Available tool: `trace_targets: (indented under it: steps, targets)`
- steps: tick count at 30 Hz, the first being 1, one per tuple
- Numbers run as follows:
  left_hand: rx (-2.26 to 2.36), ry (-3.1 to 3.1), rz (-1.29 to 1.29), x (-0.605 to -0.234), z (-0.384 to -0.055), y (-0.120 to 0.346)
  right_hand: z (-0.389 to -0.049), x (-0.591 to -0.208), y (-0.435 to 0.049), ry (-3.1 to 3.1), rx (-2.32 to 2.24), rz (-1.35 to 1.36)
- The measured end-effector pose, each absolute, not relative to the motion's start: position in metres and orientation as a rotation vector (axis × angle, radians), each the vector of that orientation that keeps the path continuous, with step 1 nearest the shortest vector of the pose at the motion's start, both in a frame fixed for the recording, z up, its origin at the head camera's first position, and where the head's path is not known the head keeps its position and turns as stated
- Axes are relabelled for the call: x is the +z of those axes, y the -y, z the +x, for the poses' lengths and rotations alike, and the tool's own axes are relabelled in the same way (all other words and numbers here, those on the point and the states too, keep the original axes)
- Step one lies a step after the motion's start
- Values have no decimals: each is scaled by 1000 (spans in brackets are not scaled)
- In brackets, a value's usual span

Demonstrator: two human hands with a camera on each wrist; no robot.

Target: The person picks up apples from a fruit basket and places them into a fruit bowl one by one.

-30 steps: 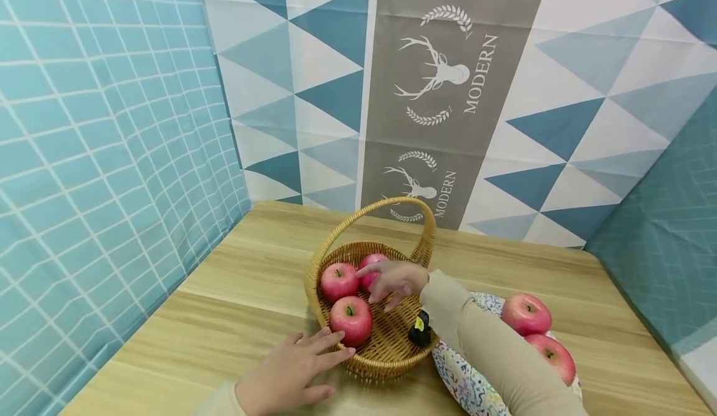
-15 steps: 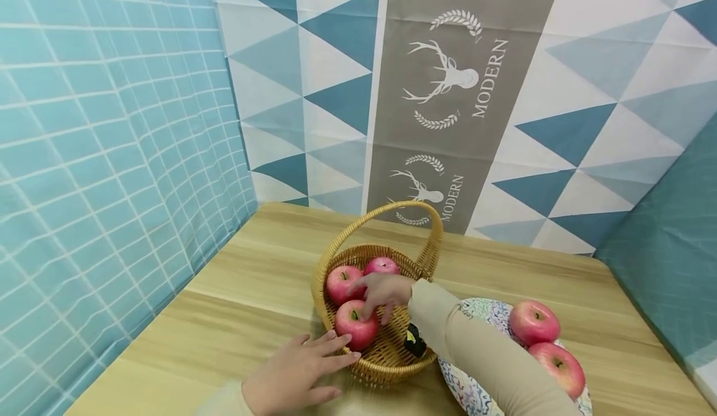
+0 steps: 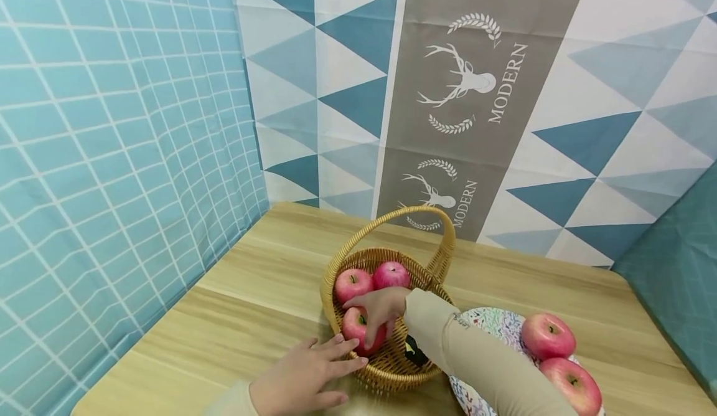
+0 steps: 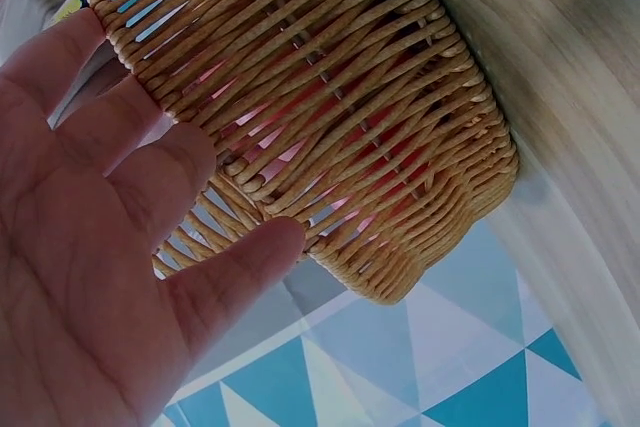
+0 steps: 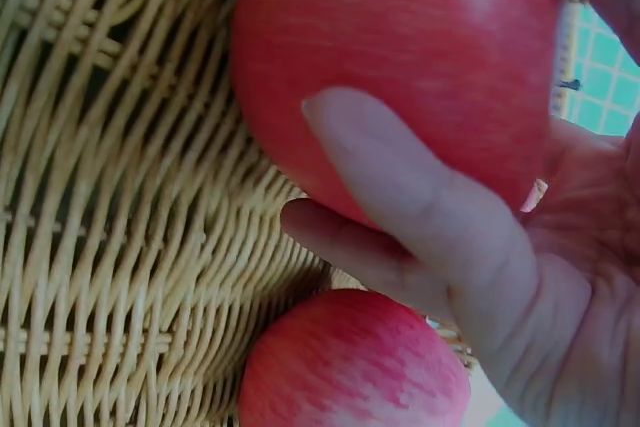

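Note:
A wicker basket (image 3: 394,382) with a tall arched handle stands on the wooden table, holding three red apples. My right hand (image 3: 383,307) reaches inside and grips the nearest apple (image 3: 353,329); the right wrist view has fingers curled along this apple (image 5: 400,47). Behind it lie a second apple (image 3: 353,285) and a darker pink apple (image 3: 392,274), both on the basket's far side. My left hand (image 3: 305,375) has its fingers extended, the tips resting on the basket's near left rim. From the left wrist, the woven side (image 4: 330,87) shows close to those fingers.
To the right, partly under my right sleeve, a white plate with a colourful pattern (image 3: 493,322) bears two more apples, one farther back (image 3: 549,336) and one nearer (image 3: 572,386). A small black object with a yellow mark (image 3: 414,350) shows beneath my right wrist.
My right hand has moved from the far apples toward the nearest one and closed its fingers around it. My left hand stays at the rim. The head view has shifted slightly.

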State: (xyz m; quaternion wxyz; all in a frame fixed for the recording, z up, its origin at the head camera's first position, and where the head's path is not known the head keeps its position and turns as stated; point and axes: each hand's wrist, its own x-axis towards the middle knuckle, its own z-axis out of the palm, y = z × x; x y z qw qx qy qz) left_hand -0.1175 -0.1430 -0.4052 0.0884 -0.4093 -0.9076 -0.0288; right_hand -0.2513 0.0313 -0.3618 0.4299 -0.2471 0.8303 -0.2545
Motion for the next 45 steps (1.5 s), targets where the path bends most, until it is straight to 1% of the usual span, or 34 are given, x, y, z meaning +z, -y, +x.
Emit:
trace_targets:
  steps: [7, 14, 27, 36, 40, 45]
  targets:
    - [-52, 2641, -1223, -404, -120, 140, -252, -360, -32, -2105, -596, -647]
    - [-40, 2628, -1239, -405, -123, 137, -253, -357, -43, -2140, -581, -665]
    - [-38, 2678, -1280, -405, -123, 141, -243, -329, -59, -2205, -590, -678]
    - [-108, 2713, -1303, -403, -123, 143, -234, -290, -74, -2282, -499, -750]
    - [-106, 2706, -1272, -404, -121, 144, -234, -278, -80, -2287, -503, -747]
    - [-162, 2706, -1245, -404, -122, 144, -241, -272, -94, -2287, -504, -817]
